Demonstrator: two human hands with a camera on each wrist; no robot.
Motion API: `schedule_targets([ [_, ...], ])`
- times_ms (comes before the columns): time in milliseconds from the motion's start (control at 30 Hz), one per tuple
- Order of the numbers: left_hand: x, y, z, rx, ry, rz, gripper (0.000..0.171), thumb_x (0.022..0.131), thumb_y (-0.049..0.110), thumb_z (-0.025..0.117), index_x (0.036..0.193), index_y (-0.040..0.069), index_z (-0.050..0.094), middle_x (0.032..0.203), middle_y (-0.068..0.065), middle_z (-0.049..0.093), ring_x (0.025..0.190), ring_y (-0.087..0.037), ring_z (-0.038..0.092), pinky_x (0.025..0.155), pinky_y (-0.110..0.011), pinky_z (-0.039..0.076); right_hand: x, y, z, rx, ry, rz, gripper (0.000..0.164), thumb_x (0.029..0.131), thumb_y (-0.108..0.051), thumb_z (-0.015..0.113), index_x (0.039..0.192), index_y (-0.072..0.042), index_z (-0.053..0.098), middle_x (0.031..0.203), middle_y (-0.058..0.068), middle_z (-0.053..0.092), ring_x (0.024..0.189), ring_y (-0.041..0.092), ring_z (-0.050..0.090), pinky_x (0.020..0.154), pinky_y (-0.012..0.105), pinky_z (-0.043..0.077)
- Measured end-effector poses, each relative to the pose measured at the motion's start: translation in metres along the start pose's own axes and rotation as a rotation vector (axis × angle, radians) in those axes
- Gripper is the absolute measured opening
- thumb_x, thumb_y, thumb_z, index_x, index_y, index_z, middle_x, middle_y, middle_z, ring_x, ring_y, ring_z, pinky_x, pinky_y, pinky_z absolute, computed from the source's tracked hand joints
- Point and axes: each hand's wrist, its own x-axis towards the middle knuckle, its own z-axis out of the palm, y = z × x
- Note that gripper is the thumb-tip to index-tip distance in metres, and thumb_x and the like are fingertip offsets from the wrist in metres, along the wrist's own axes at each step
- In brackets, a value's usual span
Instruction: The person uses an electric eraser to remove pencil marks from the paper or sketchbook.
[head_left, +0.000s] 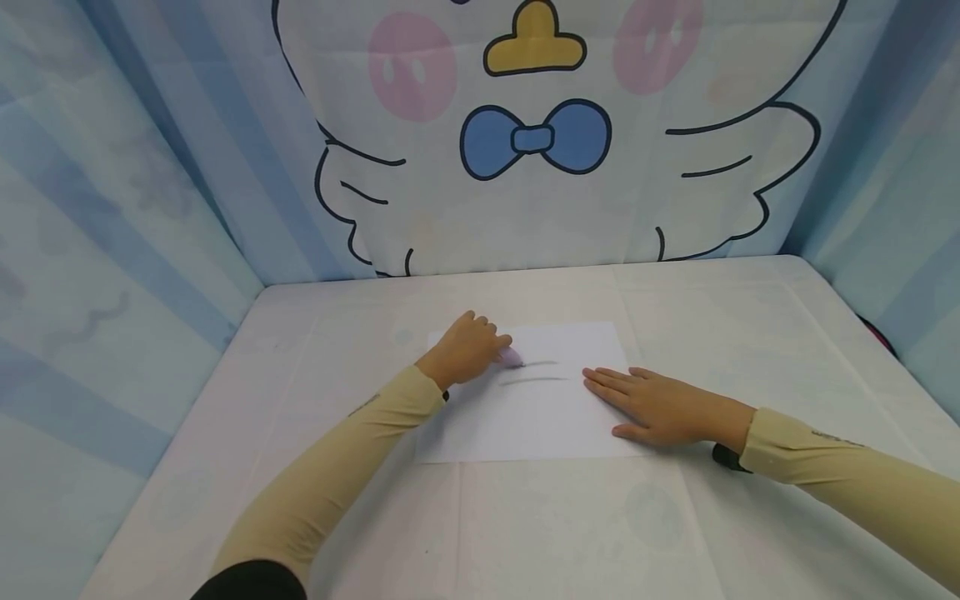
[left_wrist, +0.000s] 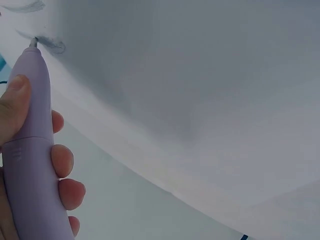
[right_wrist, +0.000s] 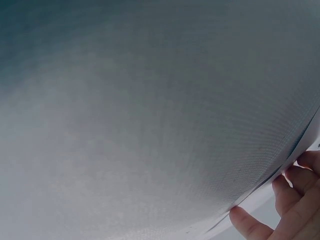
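On the white sheet of paper point(head_left: 517, 429), two short grey pencil lines point(head_left: 536, 380) run side by side. My left hand point(head_left: 465, 347) grips a lilac electric eraser point(left_wrist: 35, 180), thumb on one side and fingers curled round the other. Its narrow tip point(left_wrist: 34, 43) meets one line, where the grey is smudged in the left wrist view. Flat on the paper's right part, my right hand point(head_left: 660, 406) rests with fingers extended. The right wrist view shows its fingertips point(right_wrist: 242, 217) at the paper's surface.
A pale cloth covers the table point(head_left: 540, 525) beneath the sheet. Behind it hangs a curtain point(head_left: 532, 221) with a cartoon figure and blue bow tie. Blue and white curtains point(head_left: 97, 250) also enclose the sides.
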Motion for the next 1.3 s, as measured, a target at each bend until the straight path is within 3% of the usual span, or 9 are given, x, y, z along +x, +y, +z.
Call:
schedule_targets([
  [333,-0.0014,-0.0013,-0.0007,0.009,-0.059,-0.006,0.027,0.093,0.035,0.055,0.114,0.021,0.062,0.091,-0.002,0.069,0.086,-0.019,0.063,0.076,-0.03,0.044,-0.0023,0.0003,-0.0001,0.003,0.034,-0.026,0.07,0.095,-0.047,0.045,0.149,-0.007,0.022,0.157,0.008,0.021,0.143,0.029,0.025,0.108,0.055,0.028],
  [1033,-0.0062,-0.0046,0.0009,-0.004,-0.054,-0.008,0.026,0.092,0.033,0.057,0.113,0.021,0.062,0.09,-0.003,0.069,0.082,-0.019,0.063,0.073,-0.029,0.043,-0.0014,0.0008,0.0013,-0.027,0.041,-0.032,0.07,0.096,-0.047,0.045,0.149,-0.007,0.023,0.157,0.008,0.022,0.142,0.029,0.026,0.108,0.054,0.029],
  [1300,-0.0073,-0.0062,0.0006,-0.022,-0.084,-0.016,0.025,0.092,0.033,0.056,0.113,0.02,0.062,0.089,-0.003,0.069,0.081,-0.019,0.061,0.071,-0.028,0.04,-0.0016,0.0011,0.0008,-0.024,0.033,-0.036,0.069,0.096,-0.045,0.045,0.149,-0.007,0.022,0.157,0.009,0.021,0.143,0.029,0.025,0.108,0.054,0.029],
])
